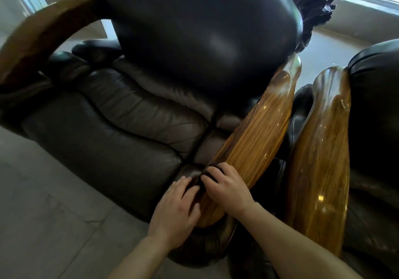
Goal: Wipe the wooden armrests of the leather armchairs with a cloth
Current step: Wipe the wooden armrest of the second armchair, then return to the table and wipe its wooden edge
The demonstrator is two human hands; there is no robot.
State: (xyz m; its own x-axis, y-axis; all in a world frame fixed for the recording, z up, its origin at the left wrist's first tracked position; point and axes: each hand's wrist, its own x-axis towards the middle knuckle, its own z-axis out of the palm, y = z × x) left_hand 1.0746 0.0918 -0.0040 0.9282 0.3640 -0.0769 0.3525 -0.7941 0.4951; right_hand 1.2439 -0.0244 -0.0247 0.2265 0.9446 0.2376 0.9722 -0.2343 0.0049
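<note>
- A small dark bunched cloth is held on the near end of the glossy, striped wooden armrest of the dark brown leather armchair.
- The grip of the right hand is curled over the cloth. The left hand lies released, with its fingers resting against the armrest's side.
- The cloth could be lost off the rounded, slick edge if pressure is eased.
- The polished wood may be smeared by bare fingers, and the neighbouring chair's wooden armrest, just beside, could be knocked.
</note>
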